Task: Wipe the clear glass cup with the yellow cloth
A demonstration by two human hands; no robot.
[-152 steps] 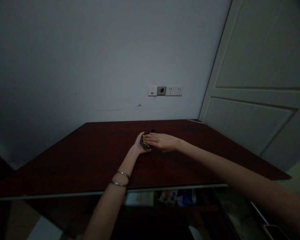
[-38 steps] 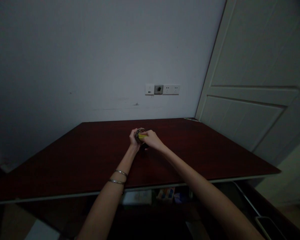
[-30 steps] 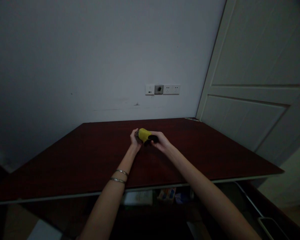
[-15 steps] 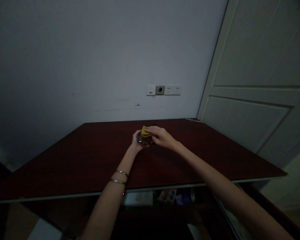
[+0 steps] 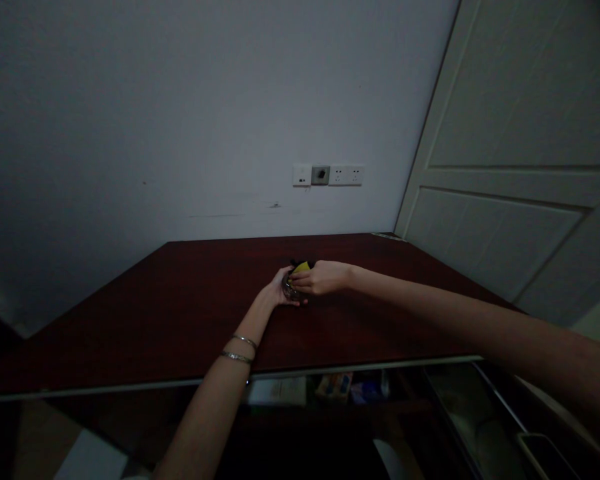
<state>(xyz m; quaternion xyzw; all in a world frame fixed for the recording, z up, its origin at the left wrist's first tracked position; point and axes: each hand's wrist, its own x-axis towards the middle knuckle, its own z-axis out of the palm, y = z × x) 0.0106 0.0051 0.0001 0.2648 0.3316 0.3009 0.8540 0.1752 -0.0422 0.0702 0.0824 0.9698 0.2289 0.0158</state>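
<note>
Head view: inside table point(image 5: 130, 320) edges, cupping glass point(image 5: 287, 289) in left hand point(image 5: 276, 288), pinching cloth point(image 5: 303, 267) in right hand point(image 5: 320, 277); apparently wiping; hold steady.

Your left hand point(image 5: 280, 288) holds a small, shiny round thing point(image 5: 288, 291). Your right hand point(image 5: 316, 277) presses a yellow cloth point(image 5: 303, 267) onto it with the fingers. Both hands are over the middle of the dark red table point(image 5: 170, 307). Two silver bangles point(image 5: 237, 357) go around your left arm point(image 5: 205, 413). White sockets point(image 5: 346, 175) sit on the far wall point(image 5: 230, 113). A pale door point(image 5: 520, 113) stands on the right. Below the near edge, you see a blue packet point(image 5: 364, 393).
</note>
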